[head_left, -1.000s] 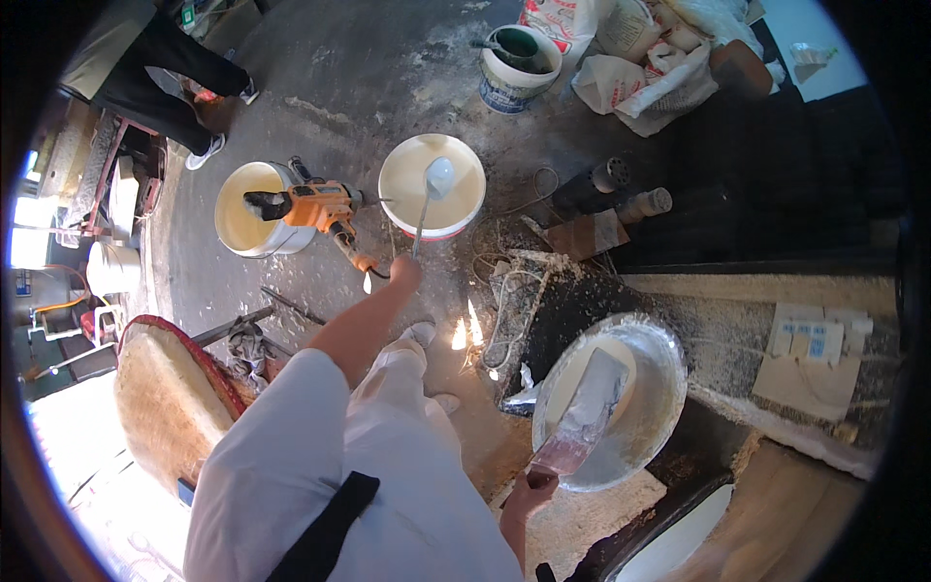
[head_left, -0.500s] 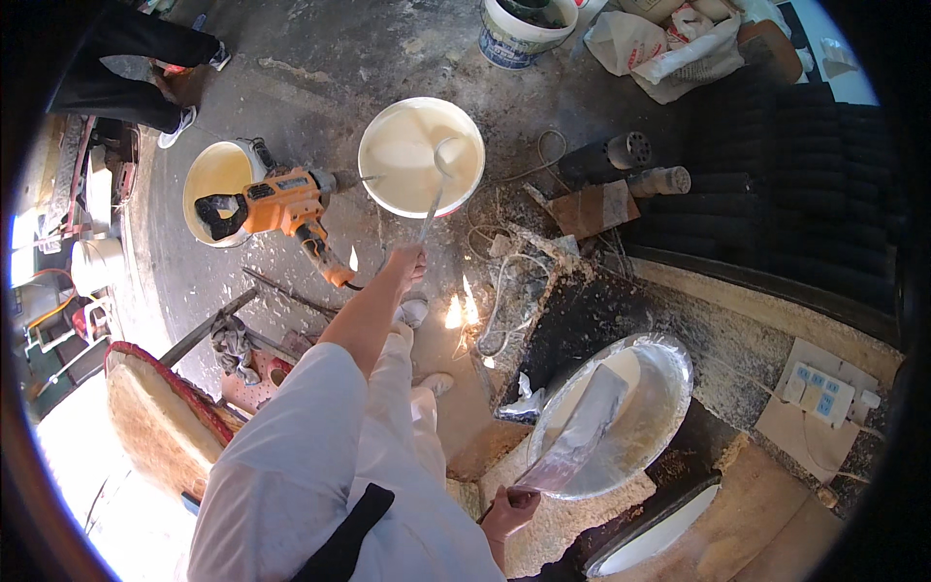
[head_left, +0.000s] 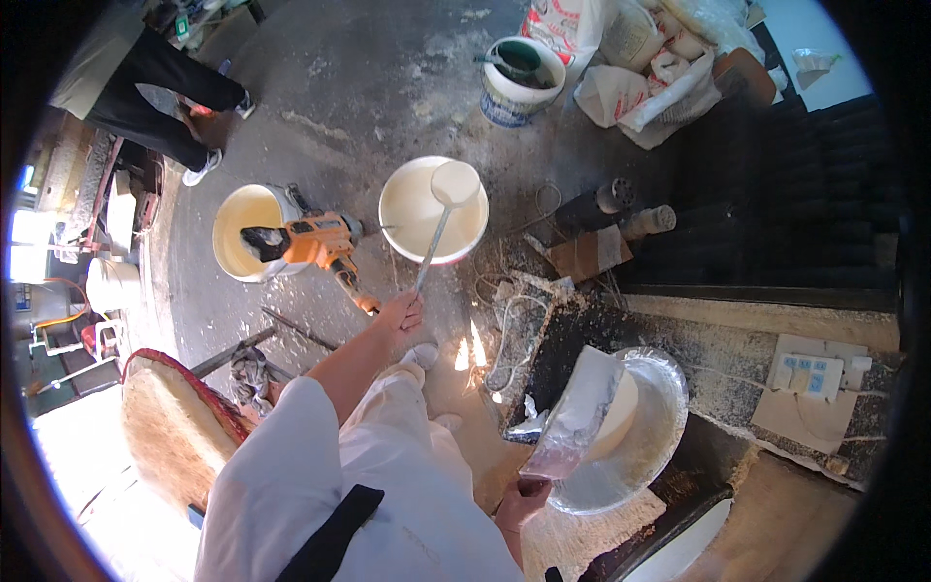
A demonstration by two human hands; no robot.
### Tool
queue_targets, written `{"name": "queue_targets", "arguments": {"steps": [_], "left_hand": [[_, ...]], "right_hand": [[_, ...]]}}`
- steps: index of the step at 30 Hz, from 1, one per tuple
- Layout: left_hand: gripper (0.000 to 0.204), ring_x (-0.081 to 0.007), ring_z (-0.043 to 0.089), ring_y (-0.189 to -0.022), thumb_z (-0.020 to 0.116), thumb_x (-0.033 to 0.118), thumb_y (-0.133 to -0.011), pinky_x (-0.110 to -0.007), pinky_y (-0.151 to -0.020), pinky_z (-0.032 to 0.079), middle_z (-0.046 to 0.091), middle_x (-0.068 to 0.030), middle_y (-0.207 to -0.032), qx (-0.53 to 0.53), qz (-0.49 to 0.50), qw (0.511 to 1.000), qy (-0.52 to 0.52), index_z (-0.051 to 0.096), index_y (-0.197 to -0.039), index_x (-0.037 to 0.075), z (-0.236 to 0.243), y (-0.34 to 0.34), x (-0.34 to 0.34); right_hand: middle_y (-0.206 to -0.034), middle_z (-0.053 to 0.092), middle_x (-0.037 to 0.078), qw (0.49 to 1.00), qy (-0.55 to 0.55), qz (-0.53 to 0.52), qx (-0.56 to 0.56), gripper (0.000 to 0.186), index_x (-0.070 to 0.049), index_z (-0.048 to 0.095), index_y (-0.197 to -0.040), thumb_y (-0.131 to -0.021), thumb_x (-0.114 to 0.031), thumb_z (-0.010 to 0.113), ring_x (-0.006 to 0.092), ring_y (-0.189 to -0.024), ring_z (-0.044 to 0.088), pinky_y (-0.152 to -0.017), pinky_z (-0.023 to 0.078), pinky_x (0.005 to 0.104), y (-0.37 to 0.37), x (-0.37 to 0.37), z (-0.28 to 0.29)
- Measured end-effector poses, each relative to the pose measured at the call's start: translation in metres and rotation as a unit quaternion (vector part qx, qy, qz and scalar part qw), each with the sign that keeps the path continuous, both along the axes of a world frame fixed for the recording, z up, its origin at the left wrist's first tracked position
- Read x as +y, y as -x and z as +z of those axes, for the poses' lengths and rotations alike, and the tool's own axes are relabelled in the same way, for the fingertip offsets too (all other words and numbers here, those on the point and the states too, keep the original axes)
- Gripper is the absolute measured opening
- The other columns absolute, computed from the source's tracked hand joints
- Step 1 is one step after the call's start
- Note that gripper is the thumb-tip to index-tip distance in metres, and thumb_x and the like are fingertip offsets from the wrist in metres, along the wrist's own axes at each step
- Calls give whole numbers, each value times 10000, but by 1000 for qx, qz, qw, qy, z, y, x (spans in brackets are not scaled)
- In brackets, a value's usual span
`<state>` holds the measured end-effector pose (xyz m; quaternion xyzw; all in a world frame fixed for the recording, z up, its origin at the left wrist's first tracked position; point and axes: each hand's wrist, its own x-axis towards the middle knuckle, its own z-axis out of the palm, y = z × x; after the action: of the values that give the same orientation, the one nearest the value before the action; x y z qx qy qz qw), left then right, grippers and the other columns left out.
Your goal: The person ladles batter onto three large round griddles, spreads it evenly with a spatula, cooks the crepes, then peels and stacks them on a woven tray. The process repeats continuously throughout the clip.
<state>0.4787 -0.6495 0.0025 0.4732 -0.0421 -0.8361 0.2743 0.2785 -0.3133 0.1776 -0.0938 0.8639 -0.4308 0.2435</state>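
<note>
Grey-handled ladle [head_left: 438,231] in left grip [head_left: 400,312], arm [head_left: 351,365] stretched forward.

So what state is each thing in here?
Ladle: filled with cream liquid, gripped in the left hand
Middle bucket: open, cream liquid inside
Left bucket: open, yellowish inside
Orange power tool: cannot tell if running
Flat scraper: smeared white, gripped in the right hand
Metal basin: open, partly covered by the scraper
Far bucket: open, dark green item inside

Co-worker [head_left: 145,60] cut off upper left, bags [head_left: 626,34] cropped above, basin [head_left: 659,427] partly hidden by blade [head_left: 580,407]
</note>
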Motion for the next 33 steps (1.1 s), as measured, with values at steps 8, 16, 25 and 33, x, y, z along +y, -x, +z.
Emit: {"name": "queue_targets", "arguments": {"steps": [8, 16, 25, 33], "left_hand": [[256, -69, 251, -363, 396, 280, -956, -240, -349, 204, 289, 58, -492, -31, -62, 994, 85, 459, -762, 126, 86, -65, -7], [167, -93, 305, -398, 458, 209, -858, -289, -362, 222, 349, 51, -534, 100, -35, 994, 19, 445, -704, 146, 7, -35, -6], [161, -220, 529, -499, 456, 221, -853, -384, -431, 386, 546, -45, -633, -365, -107, 925, -11, 535, -776, 103, -148, 36, 2], [250, -379, 588, -976, 462, 213, -851, -476, -788, 470, 632, -196, -974, -610, -302, 721, 129, 629, -970, 70, -95, 59, -28]], "right_hand": [[-733, 578, 68, 987, 13, 157, 39, 326, -19, 530, -942, -652, -27, 680, 153, -649, 551, -611, 463, 280, 12, -51, -37], [-721, 581, 31, 985, 45, 164, -31, 252, -18, 523, -851, -655, -22, 682, 119, -631, 549, -590, 466, 269, -15, -82, -30], [-749, 567, 26, 989, 49, 119, -76, 252, -26, 522, -871, -670, -6, 674, 102, -652, 538, -608, 458, 251, -16, -60, -28], [-761, 561, 26, 994, 0, 72, -77, 268, -25, 509, -888, -678, 17, 670, 105, -677, 535, -627, 458, 261, -27, -48, -45]]}}
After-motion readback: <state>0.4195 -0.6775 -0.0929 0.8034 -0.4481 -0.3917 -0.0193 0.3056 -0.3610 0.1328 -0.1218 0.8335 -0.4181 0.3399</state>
